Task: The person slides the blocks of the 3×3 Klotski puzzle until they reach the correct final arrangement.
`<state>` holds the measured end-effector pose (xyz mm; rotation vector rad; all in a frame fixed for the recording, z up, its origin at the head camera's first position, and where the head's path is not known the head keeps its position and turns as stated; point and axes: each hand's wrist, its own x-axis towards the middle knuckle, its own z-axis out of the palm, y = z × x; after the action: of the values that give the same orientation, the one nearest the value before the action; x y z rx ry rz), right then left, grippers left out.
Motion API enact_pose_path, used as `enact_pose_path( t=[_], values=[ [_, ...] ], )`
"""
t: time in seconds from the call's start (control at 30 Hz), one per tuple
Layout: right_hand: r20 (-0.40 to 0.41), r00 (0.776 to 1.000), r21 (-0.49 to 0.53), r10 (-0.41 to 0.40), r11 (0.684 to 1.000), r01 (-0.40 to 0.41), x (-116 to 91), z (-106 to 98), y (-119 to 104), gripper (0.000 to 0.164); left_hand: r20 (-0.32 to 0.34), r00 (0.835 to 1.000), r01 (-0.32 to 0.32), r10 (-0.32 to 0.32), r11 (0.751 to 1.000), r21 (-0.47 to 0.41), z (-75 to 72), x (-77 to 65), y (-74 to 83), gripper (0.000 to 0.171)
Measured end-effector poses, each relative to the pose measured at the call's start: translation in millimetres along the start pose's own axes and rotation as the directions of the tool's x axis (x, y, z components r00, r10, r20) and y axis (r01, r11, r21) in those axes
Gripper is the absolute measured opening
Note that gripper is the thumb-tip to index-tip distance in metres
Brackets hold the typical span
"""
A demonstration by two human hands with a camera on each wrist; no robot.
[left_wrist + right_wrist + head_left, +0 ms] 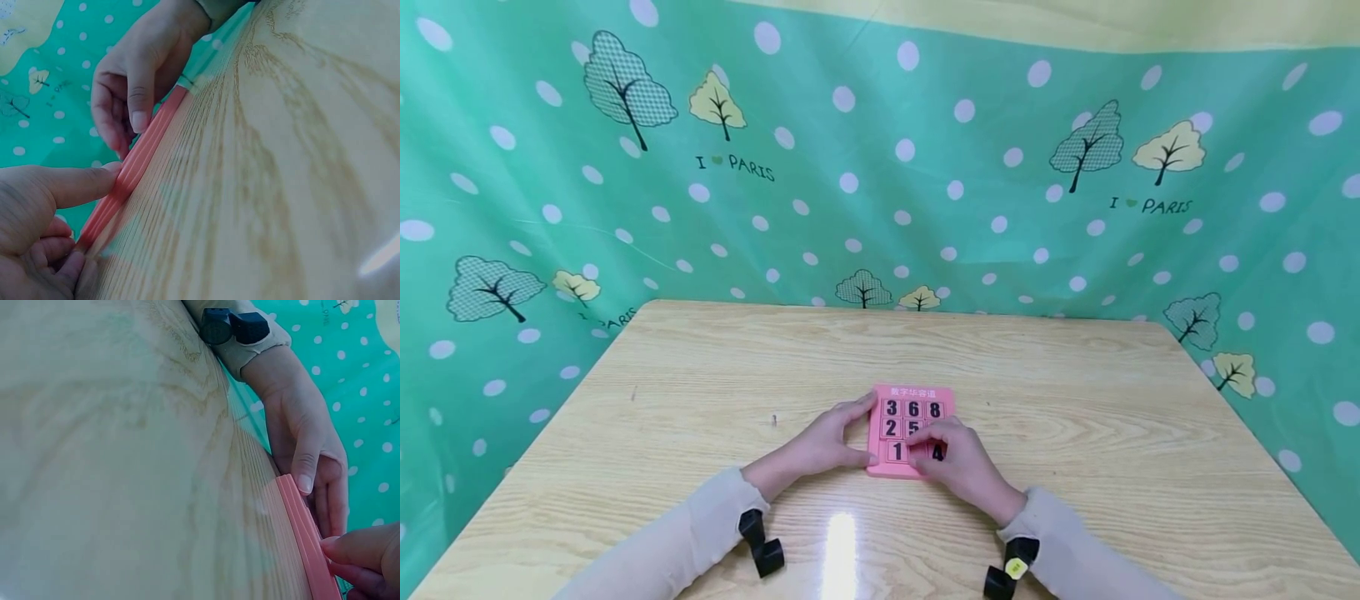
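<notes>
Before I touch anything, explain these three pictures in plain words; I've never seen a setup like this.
There is no machine here: each grip is simply a person's bare hand. The wide picture comes from a camera worn on the head, looking forward and down. The other two come from cameras worn on the left and right wrists, so they look low and slanted.

On the wooden table lies a flat pink number puzzle. The left hand holds it by its left side. The right hand has its thumb and forefinger at the face, just beside the 1; whether they pinch a tile is hidden.
</notes>
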<state>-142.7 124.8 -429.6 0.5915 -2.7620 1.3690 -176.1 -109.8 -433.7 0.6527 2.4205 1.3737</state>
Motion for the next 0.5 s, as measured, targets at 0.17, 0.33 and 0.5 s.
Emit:
enact_pose_path(
  t=[0.17, 0.33, 0.5],
  values=[
    [0.007, 1.0, 0.003, -0.01, 1.0, 0.01, 1.0, 2.2, -2.1, 0.023, 0.006, 1.0, -0.006, 0.006, 1.0, -0.01, -0.1, -0.1, -0.7, 0.09],
    [0.013, 1.0, 0.008, -0.023, 1.0, 0.023, 2.6, 4.2, -4.6, 0.023, 0.005, 1.0, -0.01, 0.011, 1.0, -0.012, -0.1, -0.5, -1.3, 0.091],
    [0.007, 1.0, 0.008, -0.028, 1.0, 0.028, 4.4, 5.9, -6.1, 0.023, 0.007, 1.0, -0.017, 0.017, 1.0, -0.01, -0.5, -0.8, -0.1, 0.09]
  ],
)
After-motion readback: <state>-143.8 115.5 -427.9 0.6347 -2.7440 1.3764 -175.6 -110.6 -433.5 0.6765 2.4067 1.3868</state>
